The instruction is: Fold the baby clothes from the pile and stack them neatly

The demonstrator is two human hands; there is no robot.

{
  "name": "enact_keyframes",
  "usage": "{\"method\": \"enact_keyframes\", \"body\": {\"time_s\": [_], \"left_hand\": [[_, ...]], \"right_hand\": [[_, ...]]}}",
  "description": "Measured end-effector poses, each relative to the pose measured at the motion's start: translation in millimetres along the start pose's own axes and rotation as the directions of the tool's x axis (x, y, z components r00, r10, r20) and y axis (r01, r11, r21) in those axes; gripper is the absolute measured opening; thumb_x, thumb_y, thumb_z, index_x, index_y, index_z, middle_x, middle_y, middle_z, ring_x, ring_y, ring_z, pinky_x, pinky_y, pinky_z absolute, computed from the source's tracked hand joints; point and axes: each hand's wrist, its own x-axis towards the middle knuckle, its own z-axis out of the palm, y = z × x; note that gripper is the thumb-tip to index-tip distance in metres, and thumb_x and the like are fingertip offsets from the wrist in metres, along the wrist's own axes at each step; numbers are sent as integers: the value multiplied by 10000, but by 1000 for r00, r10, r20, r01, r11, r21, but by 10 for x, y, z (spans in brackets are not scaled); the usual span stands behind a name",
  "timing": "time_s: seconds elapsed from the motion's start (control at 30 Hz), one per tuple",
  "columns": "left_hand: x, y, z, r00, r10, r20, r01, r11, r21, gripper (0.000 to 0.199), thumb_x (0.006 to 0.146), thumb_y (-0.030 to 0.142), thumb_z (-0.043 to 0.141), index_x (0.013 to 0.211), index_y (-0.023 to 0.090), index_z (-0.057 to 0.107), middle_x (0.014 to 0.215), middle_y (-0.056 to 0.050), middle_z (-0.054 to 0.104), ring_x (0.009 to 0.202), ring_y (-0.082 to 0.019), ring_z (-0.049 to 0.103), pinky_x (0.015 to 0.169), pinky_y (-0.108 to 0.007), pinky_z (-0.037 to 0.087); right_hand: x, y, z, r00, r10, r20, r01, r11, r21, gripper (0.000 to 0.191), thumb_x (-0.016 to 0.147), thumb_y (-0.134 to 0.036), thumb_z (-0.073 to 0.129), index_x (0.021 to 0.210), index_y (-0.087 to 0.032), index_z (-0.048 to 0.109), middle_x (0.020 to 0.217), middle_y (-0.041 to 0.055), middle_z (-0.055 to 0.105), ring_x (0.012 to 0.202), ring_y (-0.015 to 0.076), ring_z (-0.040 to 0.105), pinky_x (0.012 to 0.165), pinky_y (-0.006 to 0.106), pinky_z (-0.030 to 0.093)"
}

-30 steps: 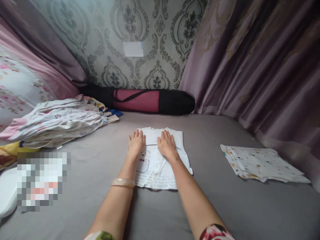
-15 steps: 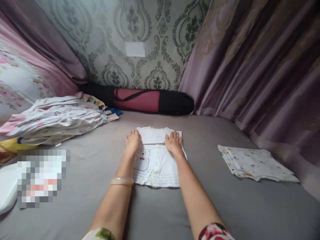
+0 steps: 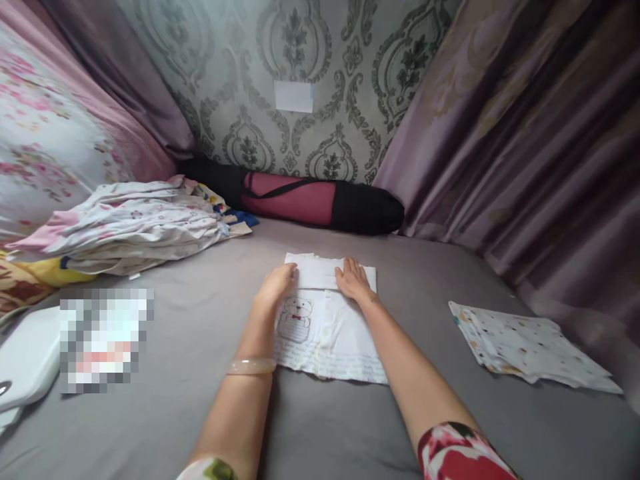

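Note:
A small white shirt (image 3: 345,327) with a printed bear lies on the bed, its far part folded over into a flat band. My left hand (image 3: 277,281) is at the left edge of that band, turned inward, its fingers closed on the cloth; some fingertips are hidden. My right hand (image 3: 354,280) rests flat on the right side of the band, fingers stretched out. A pale bangle (image 3: 251,367) circles my left wrist.
On the grey bed sheet (image 3: 200,333), a heap of clothes (image 3: 145,220) lies at left and a folded spotted cloth (image 3: 535,343) at right. A white object (image 3: 30,353) sits at near left. Behind is a long black-and-red bag (image 3: 295,200).
My left hand has turned from lying flat to closing inward at the shirt's left edge. My right hand stays flat on the fold. The whole view has shifted slightly.

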Motion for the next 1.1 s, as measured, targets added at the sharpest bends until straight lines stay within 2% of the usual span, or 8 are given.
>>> {"method": "enact_keyframes", "body": {"time_s": [0.1,0.23,0.33,0.43,0.6,0.7,0.83,1.1], "left_hand": [[-17,-34,-60,1000,-26,1,26,1000,-16,528,815,99,407,1318,171,551,1195,-113,673,1085,-220,609,909,-290,435],[-34,-120,-149,993,-69,-96,60,994,-93,557,789,73,407,1319,147,561,1251,-137,645,1159,-232,587,949,-292,428],[-51,-187,-193,984,-108,-141,90,988,-123,565,768,57,423,1304,149,577,1246,-126,652,1156,-227,594,961,-284,432],[-59,-229,-203,976,-143,-166,120,982,-144,570,763,52,427,1303,144,581,1241,-125,655,1158,-231,595,971,-297,441],[-35,-251,-153,961,-170,-218,132,975,-181,551,780,70,417,1291,169,599,1244,-114,655,1166,-240,593,982,-326,451],[-24,-262,-133,959,-183,-218,139,969,-206,536,796,75,413,1291,167,598,1271,-116,640,1190,-235,580,999,-326,439],[-26,-272,-145,957,-198,-213,153,965,-213,538,798,62,408,1298,150,588,1289,-126,627,1218,-233,560,1018,-327,421],[-23,-253,-153,968,-165,-190,130,974,-185,516,816,93,425,1308,141,573,1272,-141,633,1190,-248,579,1001,-337,432]], "right_hand": [[16,-49,-56,1000,3,21,-2,1000,-19,639,995,-388,203,1495,7,250,1578,184,203,1459,272,172,1175,411,123],[0,-257,-70,984,-141,-111,139,990,-32,606,998,-369,186,1501,-44,270,1588,139,198,1472,254,114,1183,428,67],[-29,-390,6,966,-252,-60,251,968,-14,595,998,-369,186,1501,-67,287,1582,108,235,1469,227,140,1186,397,81],[-37,-458,48,973,-232,-6,232,973,-18,592,998,-362,182,1486,-54,317,1557,126,297,1452,223,209,1185,390,86],[27,-604,50,955,-292,-47,289,955,-64,597,994,-364,219,1503,-56,275,1581,119,228,1471,218,135,1188,405,41],[69,-686,93,934,-356,-8,355,933,-60,601,994,-361,216,1507,-50,260,1583,107,227,1470,219,138,1189,397,64],[102,-754,110,942,-334,38,336,941,-51,596,993,-354,226,1498,-44,281,1579,115,238,1460,238,176,1181,395,120],[58,-1112,281,903,-422,-75,424,906,3,613,990,-377,216,1502,-43,262,1573,125,252,1462,229,166,1186,426,77]]}}
